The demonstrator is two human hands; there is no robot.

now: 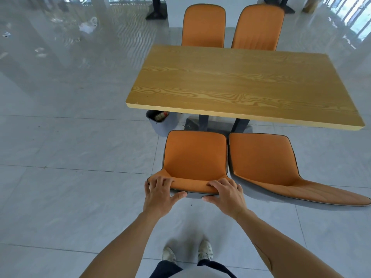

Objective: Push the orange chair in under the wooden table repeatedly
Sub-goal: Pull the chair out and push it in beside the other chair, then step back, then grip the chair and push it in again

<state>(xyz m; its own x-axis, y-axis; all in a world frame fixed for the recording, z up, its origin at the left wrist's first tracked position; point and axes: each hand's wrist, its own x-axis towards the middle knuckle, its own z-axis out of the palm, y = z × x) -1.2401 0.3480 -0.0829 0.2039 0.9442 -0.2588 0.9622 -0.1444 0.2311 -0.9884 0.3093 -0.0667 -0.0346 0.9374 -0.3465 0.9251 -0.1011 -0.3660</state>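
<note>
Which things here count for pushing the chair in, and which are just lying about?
In the job:
- held chair, out from the table
- table
- left hand and right hand, both gripping the backrest's top edge

Lying about:
- neighbouring chair
- two far chairs
- grey bin under the table's corner
</note>
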